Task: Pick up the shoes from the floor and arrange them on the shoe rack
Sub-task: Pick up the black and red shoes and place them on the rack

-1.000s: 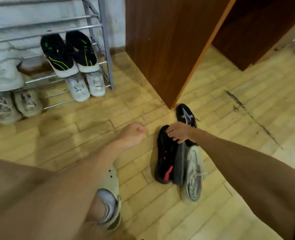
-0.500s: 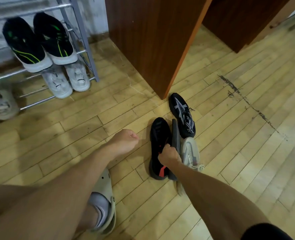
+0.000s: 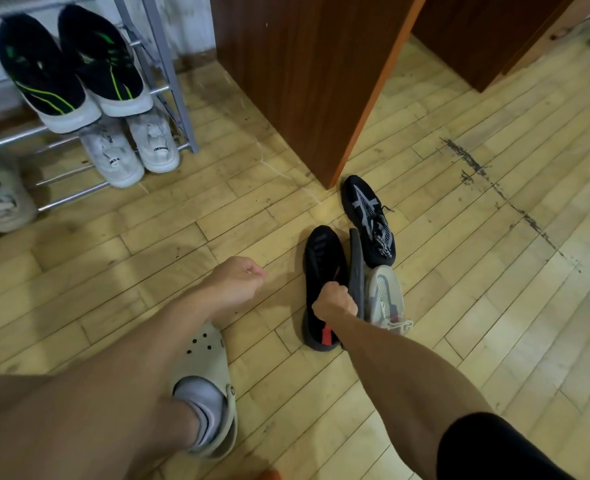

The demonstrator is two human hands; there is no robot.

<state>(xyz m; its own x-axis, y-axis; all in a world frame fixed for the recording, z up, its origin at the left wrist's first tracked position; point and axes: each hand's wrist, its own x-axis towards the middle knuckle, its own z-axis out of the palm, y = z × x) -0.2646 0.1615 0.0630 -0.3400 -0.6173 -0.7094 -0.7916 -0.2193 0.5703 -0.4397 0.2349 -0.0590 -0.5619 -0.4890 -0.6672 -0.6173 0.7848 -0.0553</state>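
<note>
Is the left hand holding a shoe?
No, the left hand is a closed, empty fist above the floor; only the right hand grips the black shoe.

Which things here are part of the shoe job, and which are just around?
In the job:
- right hand, closed on the black shoe with the red tab
- grey shoe on its side
- pale mesh shoe
- black star-patterned shoe
- shoe rack

Just around:
- wooden cabinet
- worn beige clog
</note>
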